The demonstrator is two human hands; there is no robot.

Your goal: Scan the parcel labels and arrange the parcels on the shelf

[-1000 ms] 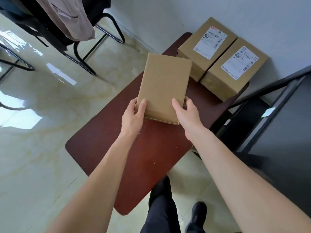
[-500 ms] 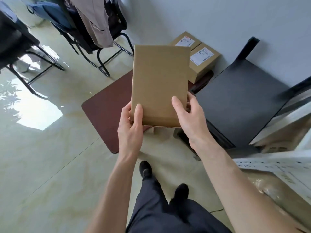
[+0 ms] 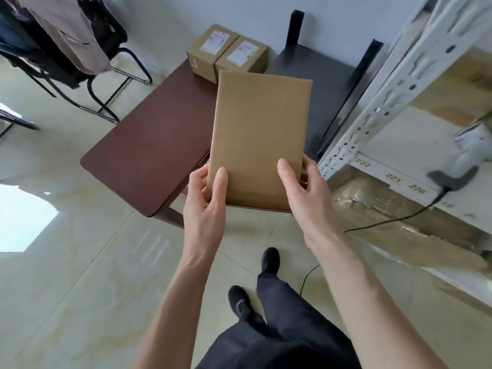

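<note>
Lifted clear of the counter (image 3: 149,145) a second ago, the flat brown parcel (image 3: 259,137) is now held upright in mid-air, with the white shelf (image 3: 378,107) come into view at the right. Its plain face is toward the camera; no label shows on it. The left hand (image 3: 203,201) grips its lower left edge, thumb on the front, and the right hand (image 3: 303,193) grips the lower right corner; the fingers behind the cardboard are hidden. Beyond it, two labelled boxes (image 3: 229,53) sit side by side at the counter's far end against the wall, their print too small to read. A dark rack (image 3: 327,83) stands between counter and shelf. On the shelf lies a black scanner (image 3: 452,178) with its cable trailing to the floor, above wrapped bundles cut off by the frame edge. A chair (image 3: 87,49) draped with clothing stands at the left.
</note>
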